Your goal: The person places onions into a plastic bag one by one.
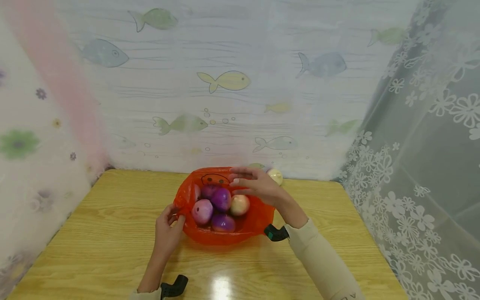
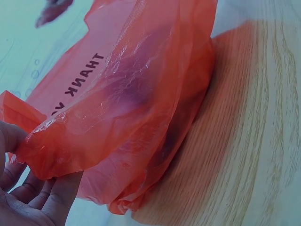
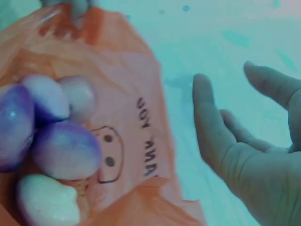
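A red plastic bag (image 1: 225,238) with printed lettering and a face drawing stands with its mouth spread wide. Inside lie several round purple-and-white vegetables like turnips, one purple (image 1: 221,199), one pale yellow (image 1: 240,205) and one pinkish (image 1: 202,211). My left hand (image 1: 168,229) pinches the bag's left rim; the left wrist view shows thumb and fingers (image 2: 63,195) on the crumpled film. Over the bag's back right side hovers my right hand (image 1: 258,185), fingers extended, holding nothing. In the right wrist view its fingers (image 3: 207,122) are apart from the bag.
Another pale round vegetable (image 1: 275,176) sits at the back of the wooden table (image 1: 112,233), just behind my right hand. A fish-patterned curtain (image 1: 225,104) rises along the back edge, with a flowered sheer one (image 1: 420,200) on the right.
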A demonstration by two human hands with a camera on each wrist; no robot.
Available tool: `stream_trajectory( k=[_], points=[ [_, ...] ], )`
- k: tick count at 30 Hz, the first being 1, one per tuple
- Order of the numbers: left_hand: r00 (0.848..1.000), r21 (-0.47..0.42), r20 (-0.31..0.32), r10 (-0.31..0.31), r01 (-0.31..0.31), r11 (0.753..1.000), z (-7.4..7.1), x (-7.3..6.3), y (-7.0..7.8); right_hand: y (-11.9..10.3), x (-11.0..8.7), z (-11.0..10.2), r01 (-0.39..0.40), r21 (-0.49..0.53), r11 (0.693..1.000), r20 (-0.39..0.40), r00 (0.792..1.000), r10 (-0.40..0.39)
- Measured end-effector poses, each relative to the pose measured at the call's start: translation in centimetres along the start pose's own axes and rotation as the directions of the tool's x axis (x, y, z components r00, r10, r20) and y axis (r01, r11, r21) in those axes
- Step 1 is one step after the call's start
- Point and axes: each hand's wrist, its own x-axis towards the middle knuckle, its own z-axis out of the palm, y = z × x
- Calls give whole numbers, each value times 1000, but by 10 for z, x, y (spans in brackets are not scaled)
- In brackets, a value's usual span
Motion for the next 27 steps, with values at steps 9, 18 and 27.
stream_trajectory(
  k=[9,18,27],
  points=[
    [1000,0,-7,8,-8,1000,0,2,-3,-5,-16,-31,140,108,984,-99,987,-129],
    [999,17,-16,29,-29,999,1,1,-5,16,-31,-72,140,61,988,-252,960,-120],
    [1000,22,3,10,-11,1000,1,0,-2,48,-38,-107,66,72,995,-329,944,-39]
  ],
)
